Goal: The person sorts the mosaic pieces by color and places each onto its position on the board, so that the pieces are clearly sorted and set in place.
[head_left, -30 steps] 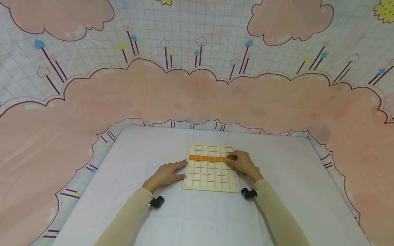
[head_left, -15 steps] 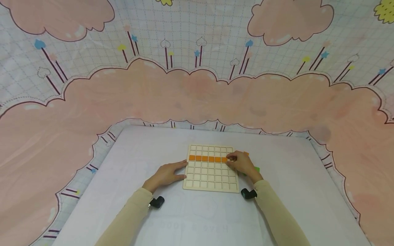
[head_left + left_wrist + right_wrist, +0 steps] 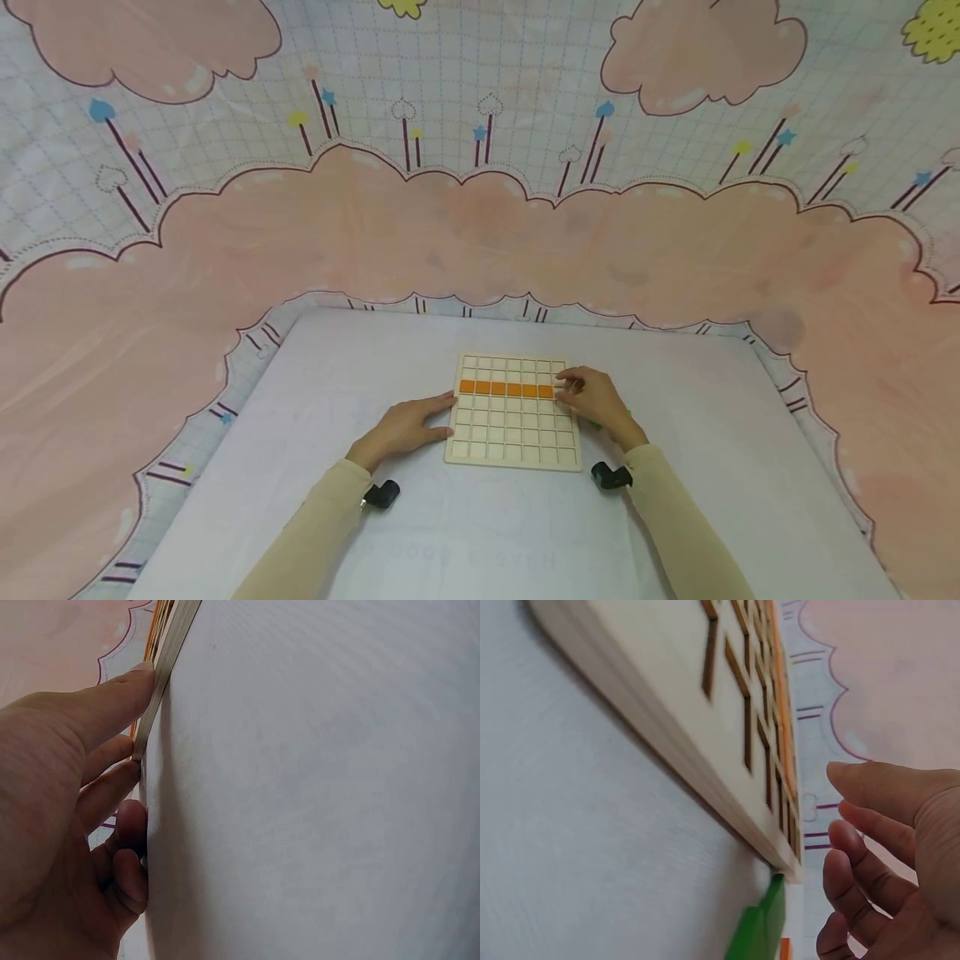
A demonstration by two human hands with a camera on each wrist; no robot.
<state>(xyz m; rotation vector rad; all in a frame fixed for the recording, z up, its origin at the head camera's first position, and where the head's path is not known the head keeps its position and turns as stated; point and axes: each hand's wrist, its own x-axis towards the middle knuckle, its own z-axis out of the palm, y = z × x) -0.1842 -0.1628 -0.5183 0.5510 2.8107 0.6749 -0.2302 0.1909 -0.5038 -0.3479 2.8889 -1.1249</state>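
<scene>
Head view, and we're looking straight down on the wooden grid board (image 3: 517,433), lying flat on the white surface (image 3: 375,358) with a row of orange tiles (image 3: 498,389) strung across its third line from the far side. Six of them we count, side by side from the left column!

Over on the left edge we find the left hand (image 3: 405,425), thumb and fingers spread, resting against the wood; its grip is loose, not wrapped around anything. Left wrist view backs us up: fingertips right at the board's rim.

Across to the right hand (image 3: 596,402), poised at the far end of that orange row, fingertips over the right edge of the board. From the right wrist we see its grip relaxed, fingers softly bent, thumb apart from them, and we spot nothing pinched between. Whether a fingertip touches the board, we can't tell.

Down below that hand, green pieces (image 3: 754,934) sit just beside the board's edge, with a sliver of an orange piece (image 3: 785,949) next to them.
</scene>
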